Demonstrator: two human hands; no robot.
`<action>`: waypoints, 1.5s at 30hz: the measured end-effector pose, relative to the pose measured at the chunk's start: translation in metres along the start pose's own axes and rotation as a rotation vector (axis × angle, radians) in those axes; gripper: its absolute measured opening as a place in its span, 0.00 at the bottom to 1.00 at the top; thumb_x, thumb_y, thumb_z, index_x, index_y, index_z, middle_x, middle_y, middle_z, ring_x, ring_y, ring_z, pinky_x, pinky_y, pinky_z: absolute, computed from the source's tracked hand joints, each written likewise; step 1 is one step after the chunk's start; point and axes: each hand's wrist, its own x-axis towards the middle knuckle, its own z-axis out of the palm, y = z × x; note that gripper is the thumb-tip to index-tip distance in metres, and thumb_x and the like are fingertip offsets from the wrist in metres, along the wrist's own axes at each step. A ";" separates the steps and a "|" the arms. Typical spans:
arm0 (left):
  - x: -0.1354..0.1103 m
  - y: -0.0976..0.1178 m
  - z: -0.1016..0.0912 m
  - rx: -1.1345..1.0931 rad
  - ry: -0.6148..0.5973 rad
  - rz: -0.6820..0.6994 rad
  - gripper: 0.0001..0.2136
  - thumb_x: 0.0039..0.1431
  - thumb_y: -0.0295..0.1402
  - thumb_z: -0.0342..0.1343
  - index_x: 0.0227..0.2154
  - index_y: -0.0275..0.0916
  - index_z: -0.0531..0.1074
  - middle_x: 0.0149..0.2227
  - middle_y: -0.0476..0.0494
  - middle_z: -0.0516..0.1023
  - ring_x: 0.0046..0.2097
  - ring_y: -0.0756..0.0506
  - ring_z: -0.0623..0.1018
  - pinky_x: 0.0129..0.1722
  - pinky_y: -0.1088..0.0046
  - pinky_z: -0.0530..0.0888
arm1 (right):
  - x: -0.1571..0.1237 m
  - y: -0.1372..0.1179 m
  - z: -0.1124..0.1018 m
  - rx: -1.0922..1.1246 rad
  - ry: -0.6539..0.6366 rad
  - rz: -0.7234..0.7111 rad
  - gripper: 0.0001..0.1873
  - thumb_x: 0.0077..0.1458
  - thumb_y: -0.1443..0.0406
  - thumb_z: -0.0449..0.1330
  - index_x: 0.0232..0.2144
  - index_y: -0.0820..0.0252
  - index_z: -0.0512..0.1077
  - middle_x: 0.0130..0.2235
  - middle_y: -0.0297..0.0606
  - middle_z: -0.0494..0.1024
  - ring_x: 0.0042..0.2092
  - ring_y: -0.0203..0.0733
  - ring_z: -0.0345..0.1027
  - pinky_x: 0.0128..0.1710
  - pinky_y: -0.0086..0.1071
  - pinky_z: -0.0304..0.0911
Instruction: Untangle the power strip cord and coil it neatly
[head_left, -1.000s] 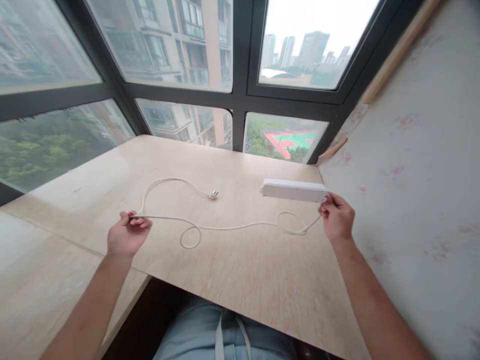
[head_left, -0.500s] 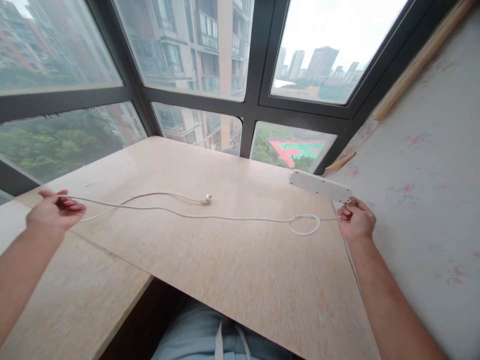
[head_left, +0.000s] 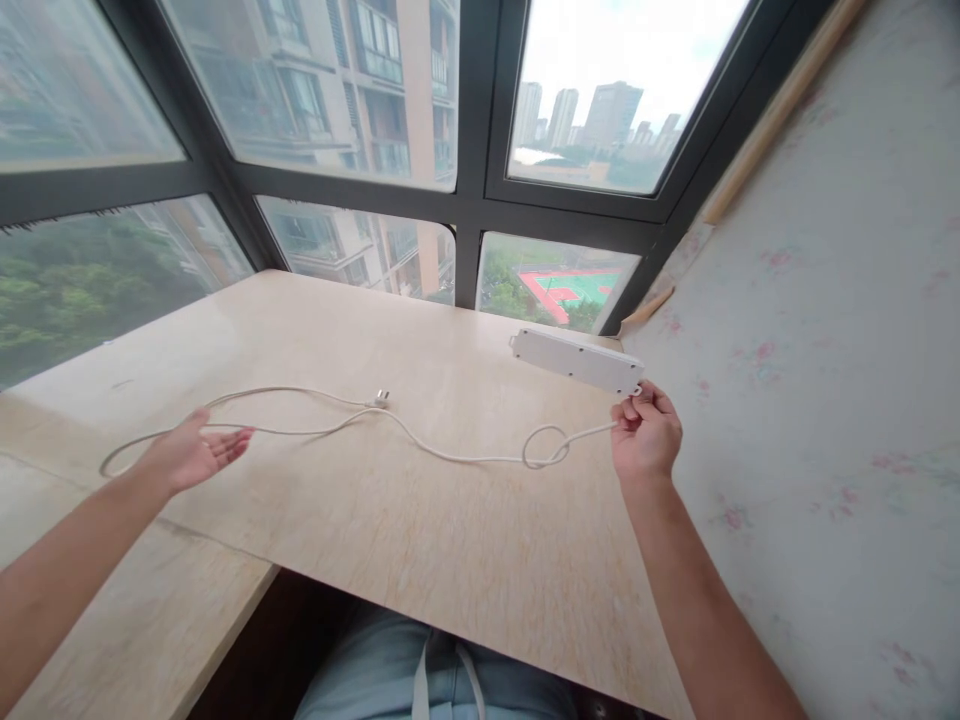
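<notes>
My right hand (head_left: 646, 432) is closed on the white cord (head_left: 465, 459) near the end of a white power strip (head_left: 577, 360). The strip's flat face with small screws shows, and its near end touches my fingers. Just left of that hand, the cord forms a small loose loop. My left hand (head_left: 196, 452) is held over the left part of the cord, palm up and fingers stretched out. Part of the cord is hidden behind it; whether they touch I cannot tell. The plug (head_left: 381, 399) rests on the tabletop with its prongs pointing up, beside the cord.
A beige marble-patterned tabletop (head_left: 420, 530) reaches to dark-framed windows (head_left: 469, 150). On the right stands a wall (head_left: 810, 400) with floral paper, peeling near the window. The table's front edge and a gap lie above my lap (head_left: 435, 670).
My left hand has let go of the cord and moved right, its fingers opening. The stretched cord has slackened into curves on the table. My right hand still grips the cord.
</notes>
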 end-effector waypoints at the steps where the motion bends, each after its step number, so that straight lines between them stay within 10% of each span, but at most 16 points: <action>1: -0.010 -0.004 0.006 0.106 -0.171 -0.090 0.16 0.70 0.33 0.43 0.29 0.31 0.69 0.29 0.40 0.78 0.26 0.52 0.74 0.26 0.79 0.74 | -0.003 -0.002 0.001 0.023 0.016 0.002 0.09 0.38 0.75 0.60 0.26 0.62 0.70 0.26 0.26 0.67 0.20 0.22 0.51 0.18 0.20 0.50; 6: -0.083 -0.033 0.049 0.840 -0.787 -0.056 0.24 0.51 0.54 0.60 0.28 0.32 0.73 0.25 0.37 0.79 0.19 0.48 0.72 0.15 0.78 0.61 | -0.019 0.000 0.003 0.121 0.038 0.055 0.09 0.40 0.75 0.60 0.26 0.61 0.67 0.25 0.25 0.65 0.21 0.23 0.52 0.18 0.19 0.50; 9: -0.130 -0.051 0.096 0.790 -1.035 0.239 0.25 0.54 0.56 0.54 0.35 0.35 0.75 0.31 0.36 0.80 0.24 0.43 0.76 0.18 0.73 0.66 | -0.029 0.008 0.001 0.163 0.044 0.089 0.09 0.40 0.74 0.61 0.26 0.60 0.66 0.24 0.24 0.64 0.21 0.23 0.52 0.19 0.20 0.51; 13: -0.172 -0.075 0.166 0.510 -0.889 0.780 0.26 0.51 0.48 0.62 0.50 0.40 0.72 0.49 0.34 0.76 0.48 0.38 0.76 0.42 0.65 0.72 | -0.042 0.020 -0.003 0.199 0.039 0.133 0.10 0.39 0.73 0.62 0.26 0.59 0.66 0.24 0.24 0.64 0.21 0.25 0.53 0.20 0.22 0.53; 16: -0.185 -0.087 0.203 0.464 -0.816 0.923 0.15 0.55 0.41 0.60 0.42 0.38 0.75 0.40 0.36 0.79 0.42 0.40 0.76 0.42 0.64 0.70 | -0.049 0.025 -0.012 0.250 0.007 0.136 0.12 0.38 0.73 0.63 0.26 0.58 0.65 0.24 0.24 0.66 0.22 0.26 0.56 0.22 0.24 0.56; 19: -0.189 -0.090 0.218 0.416 -0.832 0.796 0.08 0.59 0.36 0.55 0.30 0.37 0.75 0.27 0.42 0.76 0.30 0.45 0.73 0.33 0.69 0.67 | -0.053 0.029 -0.021 0.312 -0.010 0.151 0.13 0.38 0.74 0.64 0.26 0.58 0.65 0.26 0.25 0.69 0.23 0.27 0.57 0.25 0.25 0.59; 25: -0.191 -0.072 0.225 -0.260 -0.929 -0.092 0.07 0.55 0.30 0.58 0.25 0.35 0.67 0.19 0.54 0.62 0.18 0.55 0.62 0.18 0.80 0.58 | -0.066 0.043 -0.027 0.382 -0.055 0.226 0.14 0.36 0.76 0.64 0.25 0.57 0.67 0.30 0.25 0.74 0.25 0.27 0.59 0.30 0.27 0.62; 28: -0.191 -0.062 0.230 -0.497 -0.974 -0.314 0.05 0.56 0.26 0.56 0.26 0.34 0.66 0.18 0.58 0.57 0.16 0.59 0.55 0.15 0.84 0.51 | -0.073 0.053 -0.031 0.300 -0.115 0.171 0.11 0.39 0.73 0.65 0.24 0.57 0.67 0.28 0.25 0.73 0.26 0.29 0.62 0.35 0.31 0.65; 39: -0.165 -0.029 0.208 -0.543 -1.150 -0.347 0.09 0.61 0.33 0.54 0.31 0.30 0.71 0.18 0.58 0.55 0.14 0.59 0.48 0.11 0.84 0.49 | -0.074 0.058 -0.078 0.095 -0.173 0.132 0.07 0.42 0.66 0.67 0.27 0.53 0.72 0.34 0.29 0.78 0.40 0.39 0.72 0.45 0.44 0.68; 45: -0.174 -0.028 0.202 -0.286 -1.170 0.012 0.10 0.51 0.36 0.64 0.30 0.31 0.75 0.20 0.55 0.61 0.19 0.57 0.58 0.19 0.81 0.59 | -0.067 0.051 -0.092 -0.137 -0.104 0.057 0.11 0.40 0.67 0.69 0.30 0.57 0.77 0.29 0.30 0.76 0.33 0.34 0.71 0.35 0.33 0.71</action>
